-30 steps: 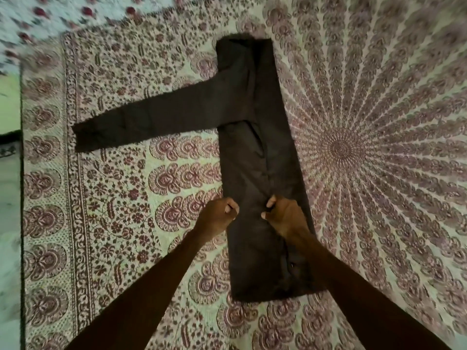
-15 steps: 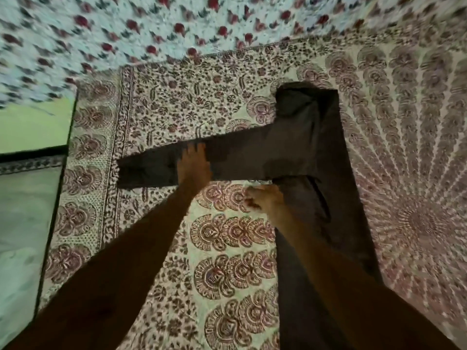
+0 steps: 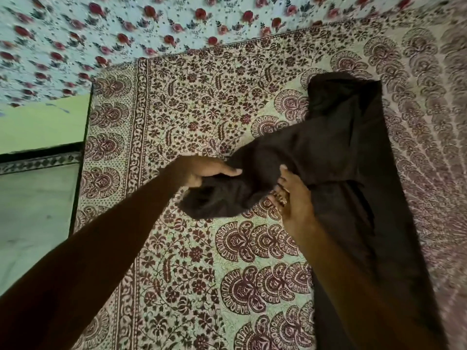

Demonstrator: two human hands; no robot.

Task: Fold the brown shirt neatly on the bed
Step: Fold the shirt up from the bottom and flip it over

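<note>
The brown shirt (image 3: 353, 152) is dark, plain and long-sleeved, lying on the bed (image 3: 197, 104) over a patterned maroon-and-cream spread. Its body is folded into a long narrow strip running from the far end toward the near edge, on the right side of the view. One sleeve (image 3: 252, 178) branches out to the left from the upper part, partly lifted and bunched, its end drooping in crumpled folds onto the spread.
</note>
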